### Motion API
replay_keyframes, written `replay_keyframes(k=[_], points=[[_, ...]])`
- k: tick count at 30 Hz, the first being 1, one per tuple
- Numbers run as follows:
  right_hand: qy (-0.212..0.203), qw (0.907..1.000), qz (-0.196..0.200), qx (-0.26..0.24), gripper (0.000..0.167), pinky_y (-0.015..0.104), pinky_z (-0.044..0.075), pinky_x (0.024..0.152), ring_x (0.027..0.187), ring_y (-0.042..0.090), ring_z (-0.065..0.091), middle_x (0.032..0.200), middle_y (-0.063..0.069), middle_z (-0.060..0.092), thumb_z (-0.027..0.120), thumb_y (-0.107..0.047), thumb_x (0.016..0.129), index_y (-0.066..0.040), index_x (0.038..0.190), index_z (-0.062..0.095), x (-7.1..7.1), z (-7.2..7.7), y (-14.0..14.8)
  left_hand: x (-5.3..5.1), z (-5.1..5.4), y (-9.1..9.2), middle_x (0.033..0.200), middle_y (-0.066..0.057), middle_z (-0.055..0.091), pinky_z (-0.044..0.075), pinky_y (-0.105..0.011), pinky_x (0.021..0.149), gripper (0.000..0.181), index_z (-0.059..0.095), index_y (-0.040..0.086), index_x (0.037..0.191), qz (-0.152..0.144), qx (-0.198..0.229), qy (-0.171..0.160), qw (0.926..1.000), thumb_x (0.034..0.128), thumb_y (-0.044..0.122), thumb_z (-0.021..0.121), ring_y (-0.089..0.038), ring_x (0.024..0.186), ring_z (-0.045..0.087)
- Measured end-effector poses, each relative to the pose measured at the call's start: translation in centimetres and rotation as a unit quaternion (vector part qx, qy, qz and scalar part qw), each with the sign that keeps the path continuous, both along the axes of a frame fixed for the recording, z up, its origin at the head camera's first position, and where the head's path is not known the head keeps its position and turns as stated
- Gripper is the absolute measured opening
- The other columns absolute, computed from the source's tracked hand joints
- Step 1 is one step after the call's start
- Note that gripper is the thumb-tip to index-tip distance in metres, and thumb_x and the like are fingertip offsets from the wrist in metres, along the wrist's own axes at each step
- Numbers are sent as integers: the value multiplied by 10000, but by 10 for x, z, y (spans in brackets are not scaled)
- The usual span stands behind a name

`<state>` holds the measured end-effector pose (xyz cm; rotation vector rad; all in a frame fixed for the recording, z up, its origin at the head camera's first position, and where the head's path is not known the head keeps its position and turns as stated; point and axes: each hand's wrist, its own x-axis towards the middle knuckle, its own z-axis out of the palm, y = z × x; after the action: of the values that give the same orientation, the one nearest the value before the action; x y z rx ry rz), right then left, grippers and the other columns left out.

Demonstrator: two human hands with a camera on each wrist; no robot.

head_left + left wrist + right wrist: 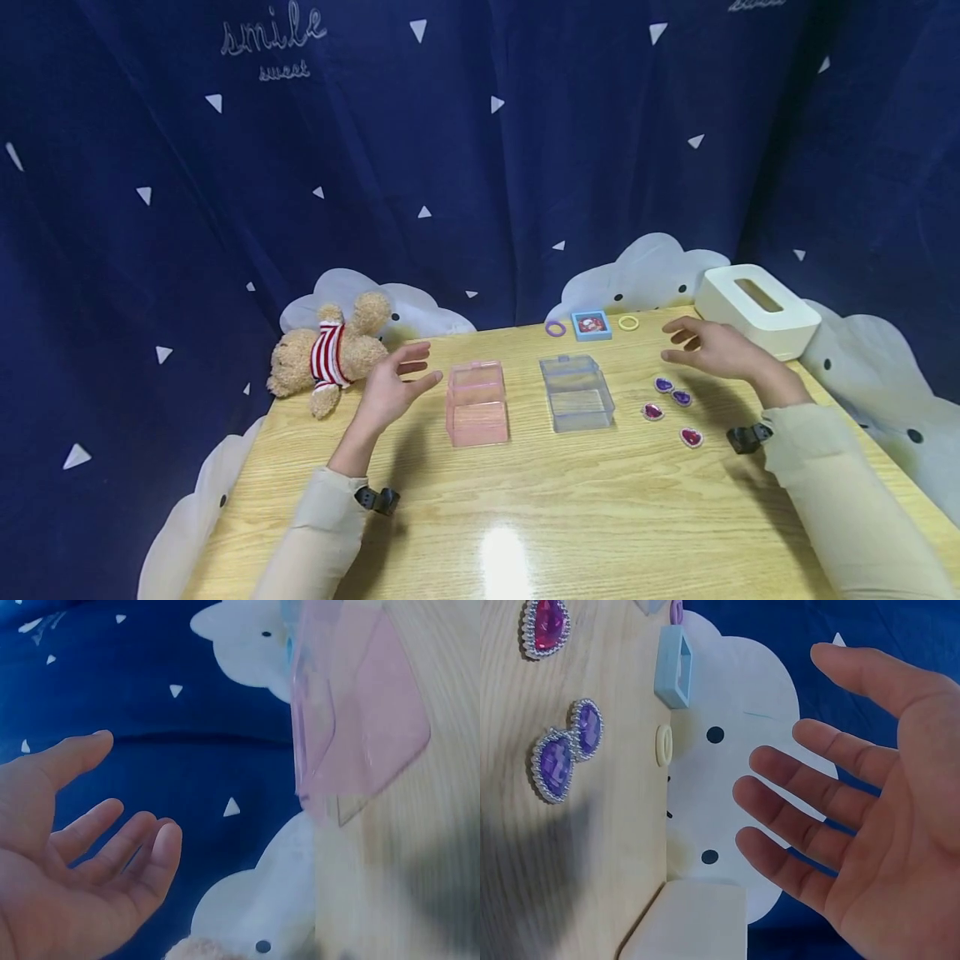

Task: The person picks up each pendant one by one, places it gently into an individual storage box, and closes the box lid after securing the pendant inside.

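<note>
Hovering fingers (817, 787); curtain (450, 125) "smile", prob. "sweet"

Before me I have a wooden table (600, 500). On it, at far left, lies a teddy bear (327, 354); in the middle, a pink box (480, 423) and a bluish box (582, 410) (both with the lid open). At the far edge are a purple ring (555, 335), a blue frame (592, 326) and a yellow ring (628, 329); at right, two purple gems (681, 398), two red gems (692, 437) and, far right, a white tissue box (783, 323).

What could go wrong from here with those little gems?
The two purple gems lie so close together that the right hand might pick up both. It could also bump the white box nearby. The left hand might nudge the pink box beside it.
</note>
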<state>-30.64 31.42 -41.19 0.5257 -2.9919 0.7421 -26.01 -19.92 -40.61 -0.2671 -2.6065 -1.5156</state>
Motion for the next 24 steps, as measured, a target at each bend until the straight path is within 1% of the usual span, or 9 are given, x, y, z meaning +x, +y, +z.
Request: replay_keyframes(k=[3,7,10,15,20,24], points=[[-59,9999,19,-116,534,530,526,905,1071,404,660,1177,252,682,700,-369,930,-5,1300,574,1,-1,-1,0,-5,6,1351,-181,623,586,-421,912,521,609,88,1342,-96,129,79,9998,859,163,790,-392,1207,631],[-109,9997,47,-215,510,467,535,870,1044,365,671,1159,233,694,697,-356,935,-10,1292,581,0,-5,-1,0,-11,16,1336,-125,643,593,-401,895,486,631,103,1310,-79,162,105,9998,859,175,797,-354,1187,650],[-138,9996,21,-230,497,423,529,855,1033,329,673,1140,200,706,697,-361,935,-26,1286,592,-1,-8,0,1,-15,24,1325,-92,651,592,-402,894,468,635,133,1305,-71,198,34,9998,865,178,791,-320,1178,659],[-139,9995,44,-291,474,377,521,825,1006,299,672,1100,162,715,711,-345,926,-29,1264,612,-2,-13,-1,2,-21,38,1328,-88,651,582,-416,915,465,636,151,1306,-227,353,-70,9991,868,182,788,-303,1183,657],[-214,9990,39,-387,432,304,505,794,964,224,657,1058,104,718,730,-324,913,-40,1227,641,0,-15,-5,4,-25,52,1314,-92,662,590,-382,891,469,650,161,1296,-294,540,-174,9980,853,195,803,-284,1187,651],[-244,9988,38,-430,410,265,495,773,945,195,640,1037,89,715,738,-300,906,-30,1203,654,-1,-21,-6,5,-30,65,1288,-97,674,594,-356,884,477,652,158,1297,-364,657,-305,9967,848,191,808,-287,1184,654]])
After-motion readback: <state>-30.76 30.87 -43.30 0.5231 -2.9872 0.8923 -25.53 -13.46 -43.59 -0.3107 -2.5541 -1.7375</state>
